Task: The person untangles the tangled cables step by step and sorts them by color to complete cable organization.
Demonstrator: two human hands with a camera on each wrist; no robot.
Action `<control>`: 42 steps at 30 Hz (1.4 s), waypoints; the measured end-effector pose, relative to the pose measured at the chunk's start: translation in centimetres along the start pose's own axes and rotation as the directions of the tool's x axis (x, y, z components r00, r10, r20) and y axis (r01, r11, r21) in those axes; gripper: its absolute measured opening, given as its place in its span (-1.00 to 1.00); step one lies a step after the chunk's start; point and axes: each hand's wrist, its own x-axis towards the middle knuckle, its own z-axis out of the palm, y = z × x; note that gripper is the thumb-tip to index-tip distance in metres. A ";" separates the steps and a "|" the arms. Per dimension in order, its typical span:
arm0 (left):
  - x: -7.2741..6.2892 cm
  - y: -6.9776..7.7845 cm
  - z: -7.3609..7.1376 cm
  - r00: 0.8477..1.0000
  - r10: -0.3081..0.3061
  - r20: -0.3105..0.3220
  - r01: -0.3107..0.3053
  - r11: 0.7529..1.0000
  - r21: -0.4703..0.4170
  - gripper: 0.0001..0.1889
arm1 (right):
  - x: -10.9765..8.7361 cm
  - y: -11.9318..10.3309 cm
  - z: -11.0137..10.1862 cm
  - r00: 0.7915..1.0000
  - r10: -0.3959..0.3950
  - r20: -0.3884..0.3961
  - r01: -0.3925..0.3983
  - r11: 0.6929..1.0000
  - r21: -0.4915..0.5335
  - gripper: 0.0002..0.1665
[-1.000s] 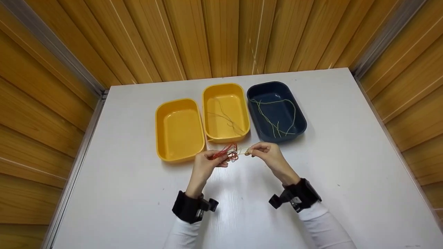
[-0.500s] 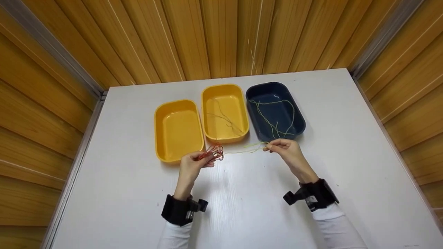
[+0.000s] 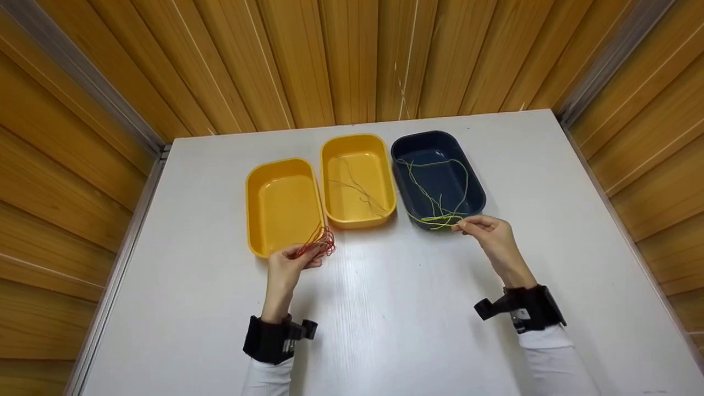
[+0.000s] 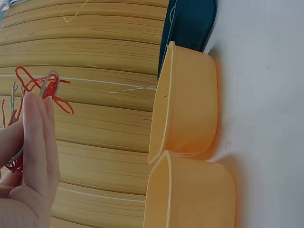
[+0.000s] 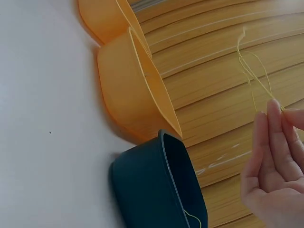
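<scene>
A bundle of red string (image 3: 323,240) mixed with some grey strands is pinched in my left hand (image 3: 286,269), by the near right corner of the left yellow bin (image 3: 254,220). In the left wrist view its loops (image 4: 50,88) stick out past the fingertips. My right hand (image 3: 495,242) pinches a yellow-green string (image 3: 437,221) between thumb and fingers, at the near edge of the dark blue bin (image 3: 477,208). Its loose ends trail leftward over that bin's rim. More yellow-green string (image 3: 421,186) lies inside the blue bin.
Between the outer bins stands a second yellow bin (image 3: 360,224) with thin grey-brown strands (image 3: 355,186) in it. All three bins sit side by side on a white table (image 3: 379,308). Wood-patterned panels (image 3: 352,60) wall in the back and sides.
My hands have drawn apart, pulling the yellow-green string out of the red bundle. The right hand moved right to the blue bin; the left moved left with the bundle.
</scene>
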 end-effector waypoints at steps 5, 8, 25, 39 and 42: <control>-0.4 -0.2 -0.1 1.000 0.005 0.001 -0.005 1.000 0.002 -0.71 | 0.6 0.1 -1.1 0.993 0.012 -0.114 -0.010 1.000 0.017 -0.60; -0.4 -0.2 -0.2 1.000 0.006 0.006 -0.006 1.000 0.009 -0.71 | 1.1 0.0 -1.6 0.987 0.008 -0.162 -0.009 1.000 -0.007 -0.60; -1.2 0.5 0.2 0.999 -0.044 0.021 0.043 0.998 0.041 -0.68 | 5.8 -1.0 -1.5 0.951 -0.033 -0.307 -0.011 0.990 -0.140 -0.75; -1.1 -1.1 0.7 0.999 -0.011 0.039 0.009 0.999 0.054 -0.70 | 3.7 -10.9 6.2 0.947 0.017 -0.320 -0.156 0.897 -0.415 -0.81; -1.2 -0.9 0.7 0.995 0.036 0.089 -0.037 0.999 0.014 -0.77 | 4.1 -10.4 6.3 0.949 0.007 -0.315 -0.161 0.870 -0.467 -0.81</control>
